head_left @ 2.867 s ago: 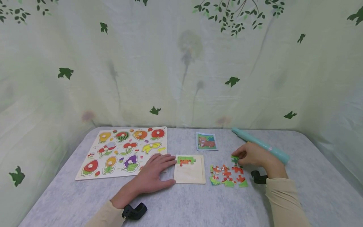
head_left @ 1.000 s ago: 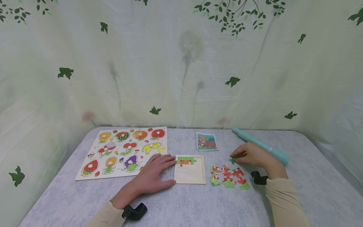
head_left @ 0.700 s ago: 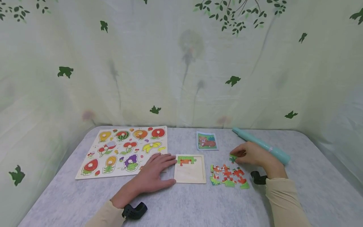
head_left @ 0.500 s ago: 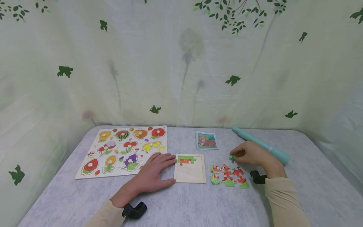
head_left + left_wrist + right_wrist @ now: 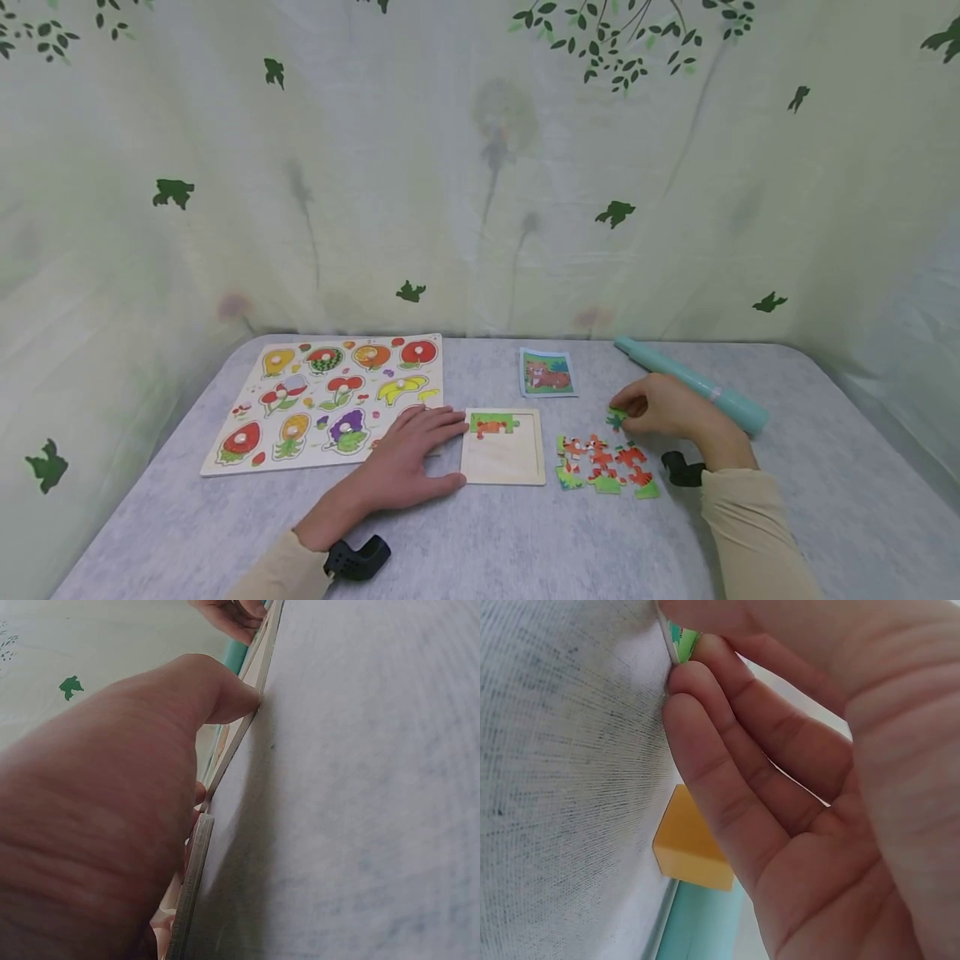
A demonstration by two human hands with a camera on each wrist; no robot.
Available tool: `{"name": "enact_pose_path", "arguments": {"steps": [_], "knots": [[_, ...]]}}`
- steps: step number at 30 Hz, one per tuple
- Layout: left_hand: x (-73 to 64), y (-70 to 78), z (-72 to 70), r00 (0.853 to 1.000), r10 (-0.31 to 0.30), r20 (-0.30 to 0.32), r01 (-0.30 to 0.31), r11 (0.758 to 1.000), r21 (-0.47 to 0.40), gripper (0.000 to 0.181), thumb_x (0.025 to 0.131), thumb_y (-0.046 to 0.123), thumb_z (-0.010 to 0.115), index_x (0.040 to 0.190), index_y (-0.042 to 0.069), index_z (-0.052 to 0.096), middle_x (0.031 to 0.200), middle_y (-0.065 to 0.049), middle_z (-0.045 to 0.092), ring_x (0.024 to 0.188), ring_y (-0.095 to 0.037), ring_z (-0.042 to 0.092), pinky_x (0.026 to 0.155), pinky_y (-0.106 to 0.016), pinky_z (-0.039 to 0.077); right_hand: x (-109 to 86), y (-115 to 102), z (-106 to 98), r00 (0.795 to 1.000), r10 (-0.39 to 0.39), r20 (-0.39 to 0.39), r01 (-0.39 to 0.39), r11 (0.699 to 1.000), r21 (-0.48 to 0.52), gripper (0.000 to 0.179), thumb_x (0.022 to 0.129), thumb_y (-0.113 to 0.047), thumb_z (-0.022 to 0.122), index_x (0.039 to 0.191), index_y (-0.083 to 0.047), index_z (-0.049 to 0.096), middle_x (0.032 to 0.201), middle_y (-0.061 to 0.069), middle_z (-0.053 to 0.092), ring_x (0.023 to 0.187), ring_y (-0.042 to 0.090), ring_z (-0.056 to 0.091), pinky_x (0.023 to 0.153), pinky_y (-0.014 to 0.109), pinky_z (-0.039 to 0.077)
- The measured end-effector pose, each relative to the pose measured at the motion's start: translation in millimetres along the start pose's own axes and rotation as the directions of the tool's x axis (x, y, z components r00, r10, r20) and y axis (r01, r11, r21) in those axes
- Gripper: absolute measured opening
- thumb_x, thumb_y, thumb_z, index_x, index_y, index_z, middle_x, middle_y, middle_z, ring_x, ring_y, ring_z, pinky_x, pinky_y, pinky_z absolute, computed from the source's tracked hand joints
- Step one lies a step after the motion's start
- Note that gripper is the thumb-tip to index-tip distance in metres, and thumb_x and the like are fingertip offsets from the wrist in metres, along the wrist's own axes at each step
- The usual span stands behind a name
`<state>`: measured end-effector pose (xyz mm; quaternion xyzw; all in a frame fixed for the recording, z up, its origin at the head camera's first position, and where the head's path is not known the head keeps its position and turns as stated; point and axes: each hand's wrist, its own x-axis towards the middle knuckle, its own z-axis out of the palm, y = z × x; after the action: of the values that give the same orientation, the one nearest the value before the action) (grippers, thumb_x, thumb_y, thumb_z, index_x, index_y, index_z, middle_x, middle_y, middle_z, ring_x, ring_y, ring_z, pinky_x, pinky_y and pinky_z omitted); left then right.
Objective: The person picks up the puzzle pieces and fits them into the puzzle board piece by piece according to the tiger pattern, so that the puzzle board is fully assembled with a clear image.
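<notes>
My right hand [image 5: 666,408] pinches a green jigsaw piece [image 5: 615,419] between thumb and fingertips, just beyond the loose pieces. In the right wrist view, that jigsaw piece [image 5: 684,643] stands close to the tabletop. The loose orange and green pieces [image 5: 600,456] lie in a small cluster right of the wooden puzzle tray [image 5: 502,467]. Two joined pieces [image 5: 491,425] fill the tray's upper left corner. My left hand [image 5: 408,467] lies spread, its thumb and fingertips at the tray's left edge. The left wrist view shows the thumb [image 5: 240,701] against the tray's side.
A fruit peg puzzle board [image 5: 315,408] lies at the left, partly under my left hand. A bear picture card [image 5: 547,373] lies behind the tray. A turquoise tube [image 5: 738,408] lies behind my right hand, and a yellow block [image 5: 694,844] shows beside it.
My right hand has drawn the green piece a little leftward, apart from the cluster, and turned it. The rightmost loose pieces have shifted slightly. My left hand and the tray stay put.
</notes>
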<state>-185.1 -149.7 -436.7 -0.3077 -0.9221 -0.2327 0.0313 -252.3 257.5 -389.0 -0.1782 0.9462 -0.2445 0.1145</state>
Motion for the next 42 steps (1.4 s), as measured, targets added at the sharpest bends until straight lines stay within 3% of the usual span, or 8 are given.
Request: {"name": "enact_pose_path", "arguments": {"steps": [13, 21, 27, 42], "knots": [[1.1, -0.8, 1.0, 1.000, -0.002, 0.006, 0.002, 1.000, -0.001, 0.068, 0.088, 0.045, 0.076, 0.147, 0.015, 0.058, 0.155, -0.001, 0.052, 0.149, -0.024, 0.040, 0.126, -0.052, 0.020, 0.8, 5.1, -0.6, 1.000, -0.009, 0.014, 0.009, 0.999, 0.032, 0.028, 0.085, -0.009, 0.081, 0.112, -0.004, 0.076, 0.104, 0.002, 0.074, 0.091, 0.016, 0.065, 0.084, 0.037, 0.059], [-0.3, 0.4, -0.2, 1.000, -0.003, 0.006, 0.003, 1.000, -0.010, 0.068, 0.088, 0.044, 0.076, 0.147, 0.015, 0.058, 0.155, -0.002, 0.053, 0.149, -0.025, 0.040, 0.126, -0.054, 0.020, 0.2, 4.4, 1.2, 0.999, 0.030, 0.032, -0.032, 0.998, 0.054, 0.043, 0.080, -0.024, 0.089, 0.116, -0.005, 0.075, 0.110, 0.002, 0.073, 0.097, 0.018, 0.065, 0.090, 0.042, 0.058], [0.2, 0.2, -0.2, 1.000, 0.010, -0.003, -0.010, 1.000, -0.002, 0.067, 0.089, 0.044, 0.076, 0.147, 0.014, 0.059, 0.154, -0.002, 0.053, 0.149, -0.024, 0.041, 0.126, -0.053, 0.020, 1.4, 1.8, 2.8, 0.999, 0.037, 0.023, -0.037, 0.999, 0.029, 0.043, 0.079, -0.028, 0.091, 0.113, -0.007, 0.074, 0.105, 0.000, 0.071, 0.095, 0.017, 0.062, 0.088, 0.041, 0.057], [-0.2, 0.5, -1.4, 1.000, 0.004, 0.002, -0.004, 1.000, -0.002, 0.068, 0.089, 0.044, 0.076, 0.147, 0.014, 0.059, 0.154, -0.002, 0.053, 0.149, -0.024, 0.041, 0.126, -0.053, 0.020, 4.9, 6.2, 5.8, 1.000, -0.022, 0.015, 0.021, 0.998, 0.053, 0.039, 0.081, -0.026, 0.087, 0.112, -0.008, 0.072, 0.101, -0.001, 0.068, 0.092, 0.016, 0.061, 0.086, 0.036, 0.054]]}}
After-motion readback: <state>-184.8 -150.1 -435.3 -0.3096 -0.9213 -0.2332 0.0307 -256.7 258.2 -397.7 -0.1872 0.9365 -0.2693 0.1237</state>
